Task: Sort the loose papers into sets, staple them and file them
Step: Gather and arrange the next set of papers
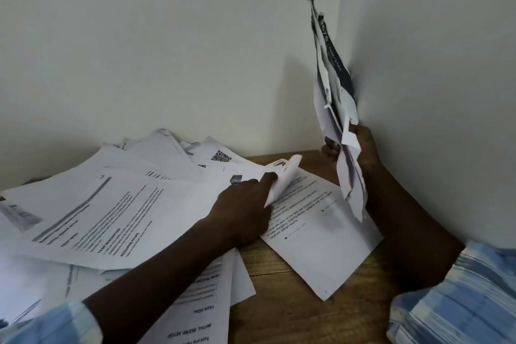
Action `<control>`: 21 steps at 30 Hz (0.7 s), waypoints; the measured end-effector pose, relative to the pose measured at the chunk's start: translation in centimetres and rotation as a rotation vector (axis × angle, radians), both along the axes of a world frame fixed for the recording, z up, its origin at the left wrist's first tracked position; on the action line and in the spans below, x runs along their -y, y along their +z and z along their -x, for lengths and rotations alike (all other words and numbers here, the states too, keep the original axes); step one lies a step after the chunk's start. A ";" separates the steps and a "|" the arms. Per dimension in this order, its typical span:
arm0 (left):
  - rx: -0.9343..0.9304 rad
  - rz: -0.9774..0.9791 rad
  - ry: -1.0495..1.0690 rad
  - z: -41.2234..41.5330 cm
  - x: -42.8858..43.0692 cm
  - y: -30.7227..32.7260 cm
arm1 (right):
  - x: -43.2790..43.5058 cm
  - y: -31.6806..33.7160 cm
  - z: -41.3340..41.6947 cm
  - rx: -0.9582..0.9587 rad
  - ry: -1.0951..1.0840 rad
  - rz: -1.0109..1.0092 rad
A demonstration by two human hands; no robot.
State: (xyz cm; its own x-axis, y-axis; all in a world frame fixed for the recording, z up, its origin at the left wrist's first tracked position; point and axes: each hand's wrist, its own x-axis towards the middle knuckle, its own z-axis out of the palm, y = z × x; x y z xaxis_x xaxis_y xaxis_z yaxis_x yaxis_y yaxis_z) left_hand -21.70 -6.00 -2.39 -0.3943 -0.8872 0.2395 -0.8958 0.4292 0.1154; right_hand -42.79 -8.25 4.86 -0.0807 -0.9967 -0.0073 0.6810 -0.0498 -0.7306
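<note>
A loose heap of printed white papers point(117, 204) covers the left half of a wooden table point(279, 301). My left hand point(245, 207) reaches across the heap and pinches the curled edge of one sheet point(284, 176) near the middle. My right hand point(354, 151) holds a bundle of several sheets point(332, 98) upright, edge-on to me, close to the wall corner. A dark printed page faces right in that bundle. Under both hands a single printed sheet point(321, 234) lies flat on the table.
White walls point(167, 36) meet in a corner right behind the raised bundle. Bare wood shows at the lower middle of the table. Blue patterned sleeves point(458, 301) frame the bottom corners. No stapler or folder is in view.
</note>
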 end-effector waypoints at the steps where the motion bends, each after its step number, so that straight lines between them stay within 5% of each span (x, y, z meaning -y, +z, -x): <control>1: -0.018 0.047 0.015 -0.3 0.0 -0.1 | 0.2 -0.3 0.2 0.010 -0.006 0.003; 6: -0.505 0.242 0.075 -3.1 0.7 2.1 | 1.4 -1.0 0.7 -0.082 -0.063 -0.035; 9: -0.680 0.195 0.207 -5.8 1.7 4.5 | 1.6 -1.3 0.7 -0.117 -0.065 -0.044; 13: -0.449 0.176 0.170 -7.2 1.4 5.7 | 1.8 -1.5 0.7 -0.134 -0.066 -0.052; 16: -0.083 0.065 0.135 -4.8 0.3 4.3 | 1.9 -1.4 0.8 -0.126 -0.072 -0.050; 18: 0.230 0.117 0.003 -2.3 -0.8 2.8 | 2.2 -1.5 0.8 -0.119 -0.074 -0.055; 21: 0.345 0.037 -0.205 0.7 -3.0 1.3 | 2.9 -1.8 0.8 -0.162 -0.069 -0.099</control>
State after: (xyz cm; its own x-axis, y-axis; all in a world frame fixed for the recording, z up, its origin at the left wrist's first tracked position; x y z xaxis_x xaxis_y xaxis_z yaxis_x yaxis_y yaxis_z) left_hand -22.45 -3.00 -1.14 -0.6252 -0.7750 0.0923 -0.7745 0.6015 -0.1957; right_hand -43.63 -11.11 3.08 -0.1572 -0.9838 -0.0859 0.5516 -0.0154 -0.8339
